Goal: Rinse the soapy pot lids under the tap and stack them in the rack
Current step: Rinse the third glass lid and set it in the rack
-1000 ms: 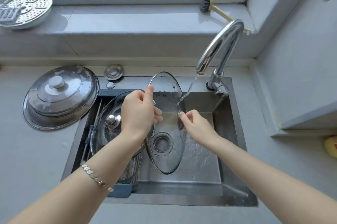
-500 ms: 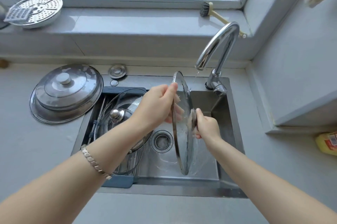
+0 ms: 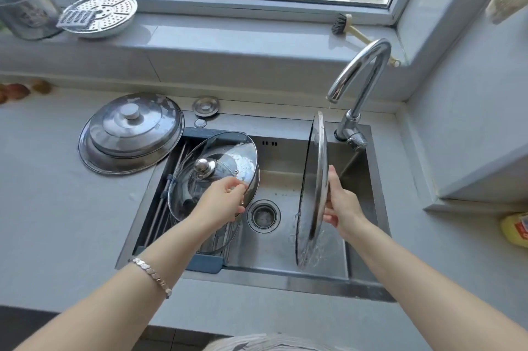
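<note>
My right hand grips a glass pot lid from its right side, where the knob is hidden. The lid stands on edge in the steel sink, wet, below the tap, which only drips. A dark blue dish rack spans the sink's left part. In it a second glass lid with a steel knob leans on other lids. My left hand holds this racked lid at its right rim, thumb and fingers curled round the edge.
A large steel lid lies on the counter left of the sink, with a small sink plug behind it. The drain is open. On the sill are a steamer plate, mug and brush. A yellow bottle is far right.
The water stream has stopped to a drip. My left hand let go of the upright lid and moved left to the racked lid. My right hand shifted the upright lid to the right.
</note>
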`<state>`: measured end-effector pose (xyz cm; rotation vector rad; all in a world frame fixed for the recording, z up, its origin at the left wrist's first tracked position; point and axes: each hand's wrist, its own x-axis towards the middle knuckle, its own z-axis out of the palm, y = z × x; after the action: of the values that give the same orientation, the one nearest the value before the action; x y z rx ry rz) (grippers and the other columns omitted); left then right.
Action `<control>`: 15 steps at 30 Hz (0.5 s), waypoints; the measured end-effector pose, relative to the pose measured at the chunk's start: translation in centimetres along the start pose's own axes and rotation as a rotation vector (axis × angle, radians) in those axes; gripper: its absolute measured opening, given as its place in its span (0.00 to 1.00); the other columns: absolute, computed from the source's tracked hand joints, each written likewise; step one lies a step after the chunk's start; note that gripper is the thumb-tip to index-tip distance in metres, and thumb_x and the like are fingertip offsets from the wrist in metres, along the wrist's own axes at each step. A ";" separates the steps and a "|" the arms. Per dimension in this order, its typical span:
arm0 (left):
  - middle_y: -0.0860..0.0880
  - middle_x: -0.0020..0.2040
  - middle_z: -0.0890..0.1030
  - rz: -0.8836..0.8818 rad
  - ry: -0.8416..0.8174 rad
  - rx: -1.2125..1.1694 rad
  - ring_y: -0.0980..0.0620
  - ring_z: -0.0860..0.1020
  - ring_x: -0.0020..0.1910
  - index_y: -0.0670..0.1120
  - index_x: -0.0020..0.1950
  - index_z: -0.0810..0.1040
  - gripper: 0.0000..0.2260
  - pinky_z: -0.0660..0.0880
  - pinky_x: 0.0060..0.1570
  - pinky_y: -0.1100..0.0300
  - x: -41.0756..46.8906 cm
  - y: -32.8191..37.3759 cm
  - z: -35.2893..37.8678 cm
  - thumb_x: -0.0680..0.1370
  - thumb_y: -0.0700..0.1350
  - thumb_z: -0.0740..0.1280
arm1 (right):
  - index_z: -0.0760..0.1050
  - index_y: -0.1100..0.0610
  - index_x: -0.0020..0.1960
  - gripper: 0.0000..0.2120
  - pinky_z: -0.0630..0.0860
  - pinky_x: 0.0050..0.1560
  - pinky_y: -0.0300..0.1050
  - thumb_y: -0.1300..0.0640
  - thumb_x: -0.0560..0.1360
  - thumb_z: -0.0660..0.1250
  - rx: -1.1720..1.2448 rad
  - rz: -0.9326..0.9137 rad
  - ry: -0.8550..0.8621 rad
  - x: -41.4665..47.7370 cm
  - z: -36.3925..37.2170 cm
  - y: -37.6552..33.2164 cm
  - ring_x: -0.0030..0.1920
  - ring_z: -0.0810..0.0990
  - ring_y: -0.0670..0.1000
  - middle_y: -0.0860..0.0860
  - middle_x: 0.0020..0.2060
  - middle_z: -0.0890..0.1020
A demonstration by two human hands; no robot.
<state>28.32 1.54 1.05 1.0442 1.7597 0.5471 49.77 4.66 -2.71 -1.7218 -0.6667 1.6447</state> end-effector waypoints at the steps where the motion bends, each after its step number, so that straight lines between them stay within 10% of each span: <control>1: 0.46 0.48 0.79 0.003 0.012 -0.007 0.52 0.82 0.40 0.52 0.46 0.76 0.08 0.78 0.49 0.49 -0.1 -0.4 -0.3 0.79 0.44 0.58 | 0.64 0.53 0.31 0.23 0.59 0.19 0.35 0.36 0.71 0.62 -0.021 0.007 0.015 -0.2 0.1 0.2 0.18 0.58 0.44 0.47 0.21 0.61; 15: 0.49 0.46 0.76 -0.094 0.261 -0.183 0.50 0.79 0.44 0.47 0.58 0.72 0.10 0.75 0.54 0.47 -0.3 -8.0 -8.4 0.81 0.46 0.53 | 0.61 0.57 0.25 0.26 0.60 0.29 0.43 0.40 0.70 0.66 -1.264 -0.505 -0.063 -3.8 11.0 -6.6 0.26 0.66 0.50 0.50 0.22 0.66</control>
<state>17.56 -2.10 -1.23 0.7862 1.9323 0.7976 39.06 7.39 4.77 -1.9513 -2.2731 0.8803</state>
